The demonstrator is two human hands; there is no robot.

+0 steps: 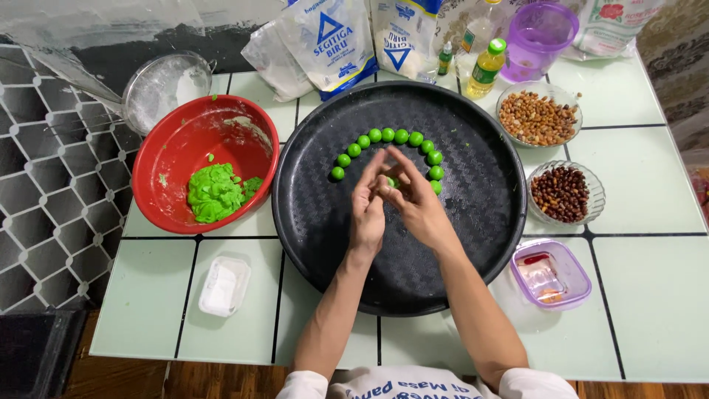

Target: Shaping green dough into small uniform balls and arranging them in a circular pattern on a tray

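From my feed, both hands meet over the middle of the tray. The left hand has its fingers stretched up and loosely together; the right hand curls its fingers across them. Between the 2 hands sits a small green dough piece, mostly hidden, so I see only a sliver of it; it looks pressed between fingertips and palm, but I cannot tell the exact grip.

Just beyond the fingertips, a curved row of small round green dough balls arcs across the far half of the large round black textured tray; I count about 11 balls, the nearest ones just beside the right hand. Nothing stands between the hands and that row.

Left of the tray, touching its rim, is a red plastic bowl holding a lump of green dough. Behind it lies a metal mesh sieve dusted white. Near the left forearm sits a small white rectangular tub.

To the right are 2 glass bowls: a glass bowl of pale brown nuts and a glass bowl of dark red-brown nuts. Nearer me is a purple-rimmed clear plastic container. At the far edge stand white flour bags, a small yellow oil bottle with green cap and a purple plastic cup, all on the pale green tiled table.
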